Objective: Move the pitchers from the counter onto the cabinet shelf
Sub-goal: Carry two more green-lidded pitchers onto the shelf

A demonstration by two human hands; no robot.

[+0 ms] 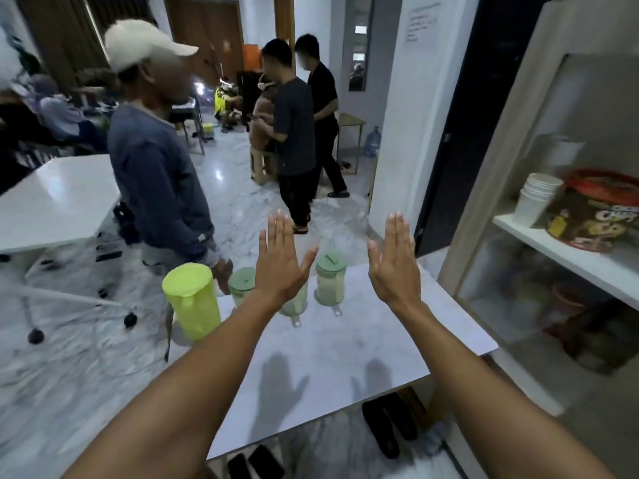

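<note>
Several pitchers stand in a row at the far edge of the marble counter (345, 361). A lime-yellow pitcher (192, 300) is at the left corner. Beside it is a clear pitcher with a pale green lid (241, 285). Another clear pitcher (294, 304) is mostly hidden behind my left hand. A third clear pitcher with a green lid (330, 279) stands furthest right. My left hand (280, 261) and my right hand (392, 264) hover flat above the counter, fingers extended, holding nothing. The cabinet shelf (567, 252) is to the right.
The shelf holds stacked paper cups (537, 198) and a snack tub (596, 216); dim items sit on the level below. A person in a cap (155, 160) stands just beyond the counter's left corner. Others stand further back. A white table (58, 198) is at left. Shoes (389, 426) lie under the counter.
</note>
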